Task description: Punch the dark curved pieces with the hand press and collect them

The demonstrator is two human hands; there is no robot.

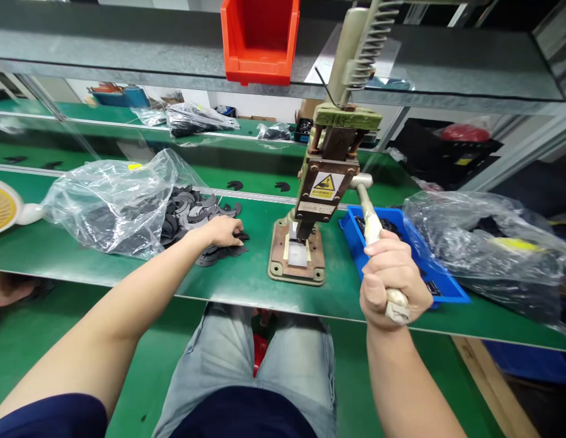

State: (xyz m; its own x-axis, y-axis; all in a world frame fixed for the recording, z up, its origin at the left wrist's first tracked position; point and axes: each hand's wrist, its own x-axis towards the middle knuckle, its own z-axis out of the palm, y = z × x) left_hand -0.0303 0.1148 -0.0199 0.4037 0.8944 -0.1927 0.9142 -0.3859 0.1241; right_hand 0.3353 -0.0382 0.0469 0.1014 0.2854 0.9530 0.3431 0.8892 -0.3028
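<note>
My left hand (224, 231) is at the right side of a pile of dark curved pieces (186, 210), its fingers bent together around a dark piece (241, 236). The pile spills from a clear plastic bag (113, 201). My right hand (394, 277) is wrapped round the pale, worn lever handle (371, 222) of a hand press (326, 176). Between my hands stands the press, with a warning label on its front. Under its ram, a light metal plate (297, 253) lies on the base.
A blue bin (355, 243) with dark parts sits behind my right hand, beside another clear bag (496, 237). An orange-red bin (261, 61) is on the shelf above. A fan-like yellow and white object (2, 207) stands at far left.
</note>
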